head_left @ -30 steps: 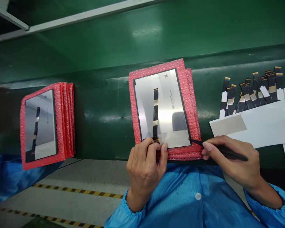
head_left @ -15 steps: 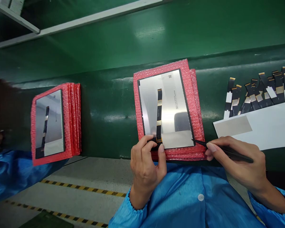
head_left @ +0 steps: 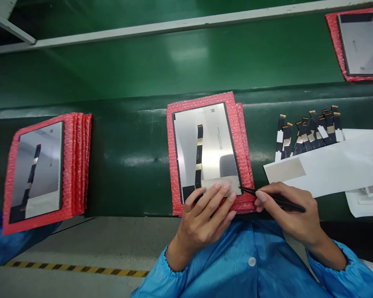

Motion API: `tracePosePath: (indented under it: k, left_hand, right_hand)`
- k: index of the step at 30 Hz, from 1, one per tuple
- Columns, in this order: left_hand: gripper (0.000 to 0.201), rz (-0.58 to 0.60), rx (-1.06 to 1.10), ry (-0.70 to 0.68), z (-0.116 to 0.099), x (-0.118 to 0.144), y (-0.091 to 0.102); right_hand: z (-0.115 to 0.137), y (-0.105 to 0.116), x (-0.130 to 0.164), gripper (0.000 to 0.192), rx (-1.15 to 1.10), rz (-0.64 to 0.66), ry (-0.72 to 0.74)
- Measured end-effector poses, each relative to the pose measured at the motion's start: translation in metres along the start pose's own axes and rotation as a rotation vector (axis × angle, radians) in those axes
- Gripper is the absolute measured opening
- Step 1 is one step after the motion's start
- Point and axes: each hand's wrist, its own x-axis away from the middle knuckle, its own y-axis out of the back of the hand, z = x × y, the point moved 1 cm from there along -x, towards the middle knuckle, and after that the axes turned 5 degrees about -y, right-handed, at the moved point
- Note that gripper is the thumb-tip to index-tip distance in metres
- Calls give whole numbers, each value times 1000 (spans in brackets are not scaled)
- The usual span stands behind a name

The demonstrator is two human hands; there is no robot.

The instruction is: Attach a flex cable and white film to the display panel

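Note:
A silver display panel lies on a stack of red bubble-wrap sheets on the green belt. A black and gold flex strip runs down its middle. My left hand lies flat, fingers spread, pressing on a grey tape patch at the panel's near edge. My right hand grips black tweezers, whose tip touches the patch's right corner.
A second panel on red bubble wrap lies at the left, above a blue sleeve. Several loose flex strips and white backing sheets lie at the right. Another panel sits at the far right on the belt.
My left hand went from pinching the patch's left end to lying flat with fingers spread over it. The tweezers stayed at the patch's right corner. The view shifted, bringing in the far right panel.

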Motion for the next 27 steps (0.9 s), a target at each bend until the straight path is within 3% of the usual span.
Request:
tracePosePath:
  k: [11, 27]
  left_hand:
    - [47, 8, -23, -11, -2, -1, 0]
    - [45, 98, -84, 1, -6, -19, 2]
  right_hand:
    - [-1, 2, 2, 13, -76, -147, -61]
    - [-2, 4, 3, 26, -131, -160, -57]
